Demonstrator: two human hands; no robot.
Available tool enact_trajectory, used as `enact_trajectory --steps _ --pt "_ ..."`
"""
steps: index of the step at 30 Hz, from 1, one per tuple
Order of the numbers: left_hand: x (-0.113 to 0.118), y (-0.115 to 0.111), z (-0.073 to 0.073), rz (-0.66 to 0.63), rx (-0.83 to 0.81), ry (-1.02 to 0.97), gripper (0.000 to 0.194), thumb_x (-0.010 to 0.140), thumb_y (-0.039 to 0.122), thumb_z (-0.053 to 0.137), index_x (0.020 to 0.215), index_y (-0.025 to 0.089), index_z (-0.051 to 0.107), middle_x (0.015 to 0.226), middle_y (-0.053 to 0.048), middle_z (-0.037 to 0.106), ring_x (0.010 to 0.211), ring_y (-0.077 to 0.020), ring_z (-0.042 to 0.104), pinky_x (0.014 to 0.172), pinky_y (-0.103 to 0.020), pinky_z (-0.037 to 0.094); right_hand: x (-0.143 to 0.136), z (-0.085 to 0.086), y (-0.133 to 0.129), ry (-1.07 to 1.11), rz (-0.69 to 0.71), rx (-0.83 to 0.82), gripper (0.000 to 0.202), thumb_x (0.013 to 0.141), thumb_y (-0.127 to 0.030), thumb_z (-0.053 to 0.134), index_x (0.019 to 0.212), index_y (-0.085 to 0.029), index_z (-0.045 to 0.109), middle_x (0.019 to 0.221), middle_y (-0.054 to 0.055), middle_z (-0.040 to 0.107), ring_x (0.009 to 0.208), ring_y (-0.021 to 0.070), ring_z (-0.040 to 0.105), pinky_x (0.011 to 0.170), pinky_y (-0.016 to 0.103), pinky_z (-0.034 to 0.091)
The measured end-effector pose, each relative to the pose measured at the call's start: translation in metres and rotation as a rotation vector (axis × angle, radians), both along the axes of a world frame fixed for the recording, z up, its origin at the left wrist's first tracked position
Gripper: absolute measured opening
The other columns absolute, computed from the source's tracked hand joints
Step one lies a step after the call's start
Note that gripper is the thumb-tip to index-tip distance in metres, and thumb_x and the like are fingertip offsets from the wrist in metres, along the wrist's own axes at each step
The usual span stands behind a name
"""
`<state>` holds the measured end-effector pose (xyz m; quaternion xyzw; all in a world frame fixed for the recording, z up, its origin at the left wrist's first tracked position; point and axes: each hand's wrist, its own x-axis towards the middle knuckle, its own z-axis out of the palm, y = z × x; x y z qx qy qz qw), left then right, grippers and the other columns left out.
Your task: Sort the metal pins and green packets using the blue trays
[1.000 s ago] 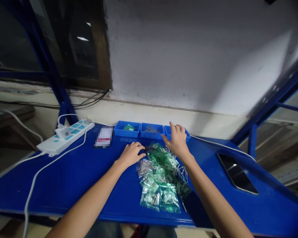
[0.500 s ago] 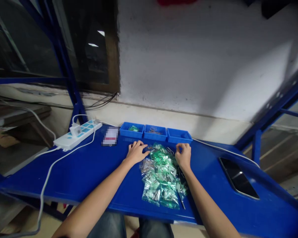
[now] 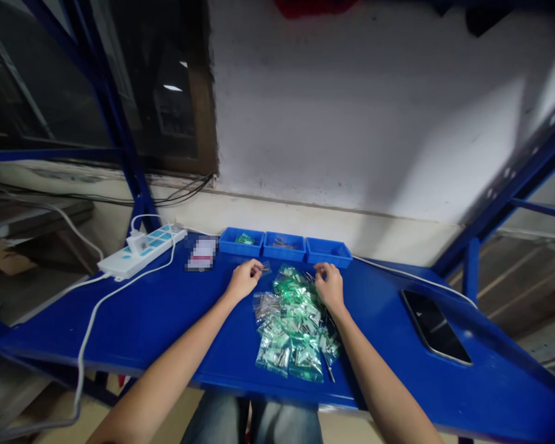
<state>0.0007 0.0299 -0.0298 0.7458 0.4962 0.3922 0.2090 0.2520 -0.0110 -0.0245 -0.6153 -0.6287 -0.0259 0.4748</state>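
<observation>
**Small part pinched beside the heap of packets**

Left hand (image 3: 243, 280) curled just left of the heap of small clear and green plastic packets (image 3: 292, 320), fingertips closed on a small clear packet (image 3: 264, 269) held above the blue metal tabletop (image 3: 166, 320); long axis of that packet roughly level, pointing right toward the heap's far edge. Right hand (image 3: 329, 286) at the heap's far right corner, fingers bent inward as if pinching; too small to tell what, if anything, sits between them. Heap itself stretched front to back, too jumbled for an exact count. Beyond the heap, three blue plastic trays (image 3: 282, 246) in a row. Left of the heap, one white power strip (image 3: 141, 251) with cable; well to its right, one dark phone (image 3: 435, 327) lying flat.
</observation>
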Motion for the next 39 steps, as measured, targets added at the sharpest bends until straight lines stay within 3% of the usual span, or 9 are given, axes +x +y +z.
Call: enact_trajectory --steps 7,17,25,30,39 --pt "-0.002 -0.001 0.005 -0.009 -0.034 -0.133 0.019 0.074 0.014 0.047 0.084 0.018 0.062 0.083 -0.002 0.068 0.076 -0.0157 0.062 0.073 -0.026 0.046 -0.016 0.016 -0.012 -0.049 0.075 0.027 0.02 0.081 -0.017 0.044 0.088 -0.018 0.063 0.076 0.005 0.056 0.077 0.0204 0.049 0.072 0.031 0.039" --pt "0.001 -0.006 0.01 -0.059 -0.117 -0.237 0.028 0.083 0.039 0.048 0.083 0.015 0.062 0.071 -0.004 0.066 0.068 -0.0178 0.061 0.064 -0.026 0.045 -0.028 0.017 -0.023 -0.056 0.228 -0.065 0.019 0.082 -0.016 0.045 0.09 -0.019 0.062 0.077 0.004 0.061 0.073 0.0185 0.052 0.067 0.029 0.04" --pt "0.0 -0.011 0.007 -0.17 -0.161 -0.312 0.025 0.083 0.031 0.05 0.102 0.015 0.055 0.069 0.0 0.06 0.065 -0.0145 0.058 0.066 -0.026 0.044 -0.058 0.029 -0.003 -0.166 0.379 -0.27 0.016 0.083 -0.023 0.054 0.094 -0.017 0.064 0.086 0.007 0.063 0.081 0.0193 0.058 0.073 0.03 0.044" --pt "-0.002 -0.019 0.011 -0.248 -0.161 -0.332 0.022 0.085 0.028 0.05 0.103 0.016 0.054 0.075 -0.001 0.06 0.073 -0.0146 0.059 0.07 -0.026 0.044 -0.08 0.025 -0.006 -0.109 0.401 -0.22 0.014 0.085 -0.019 0.05 0.081 -0.018 0.063 0.077 0.005 0.062 0.074 0.0178 0.056 0.069 0.029 0.043" --pt "0.0 -0.029 0.013 -0.334 -0.139 -0.26 0.026 0.083 0.023 0.054 0.109 0.018 0.053 0.082 -0.002 0.062 0.076 -0.0143 0.06 0.067 -0.024 0.044 -0.082 0.026 -0.025 0.004 0.418 -0.178 0.012 0.087 -0.019 0.049 0.079 -0.019 0.059 0.075 0.004 0.06 0.074 0.0181 0.055 0.067 0.029 0.041"
